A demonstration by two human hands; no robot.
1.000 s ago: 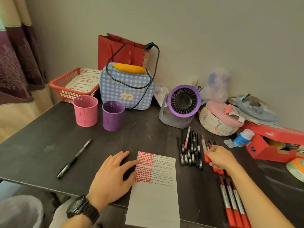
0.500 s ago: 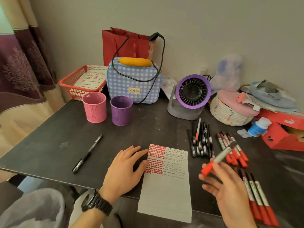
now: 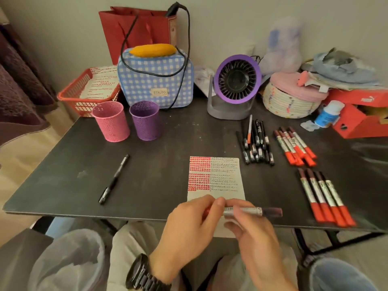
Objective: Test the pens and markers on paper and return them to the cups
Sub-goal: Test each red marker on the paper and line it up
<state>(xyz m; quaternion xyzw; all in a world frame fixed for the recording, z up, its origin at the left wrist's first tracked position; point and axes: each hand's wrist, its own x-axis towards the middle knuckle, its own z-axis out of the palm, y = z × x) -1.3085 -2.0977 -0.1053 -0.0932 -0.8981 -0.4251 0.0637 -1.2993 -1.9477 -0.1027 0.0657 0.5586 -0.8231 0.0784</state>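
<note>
Head view: a person sits at a dark table (image 3: 168, 133) and holds one marker with both hands.
Left hand: the left hand (image 3: 189, 223) has its fingers curled round the red end of the held marker (image 3: 252, 211). A black watch (image 3: 144, 274) is on this wrist.
Right hand: the right hand (image 3: 252, 234) pinches the middle of the marker with thumb and fingers.
Held marker: it lies sideways in the air, over the near end of the paper. Its dark end points to the right.
Paper: the paper (image 3: 216, 177) lies flat in the middle of the table. It has red marks on the left and thin dark marks on the right. Its near end hangs over the table edge.
Cups: the pink cup (image 3: 111, 122) and the purple cup (image 3: 144, 120) stand side by side at the far left, well apart from the hands.
Lone pen: one black pen (image 3: 114, 179) lies by itself, left of the paper.
Pen pile: a bunch of black pens (image 3: 256, 143) lies to the right of the paper, farther back.
Marker bunch: more red markers (image 3: 294, 147) lie just beside the black pens.
Marker row: a neat row of markers (image 3: 325, 198) lies near the right front edge.
At the back: a purple fan (image 3: 235, 87), a blue checked bag (image 3: 155, 80) and a red basket (image 3: 84, 95).
</note>
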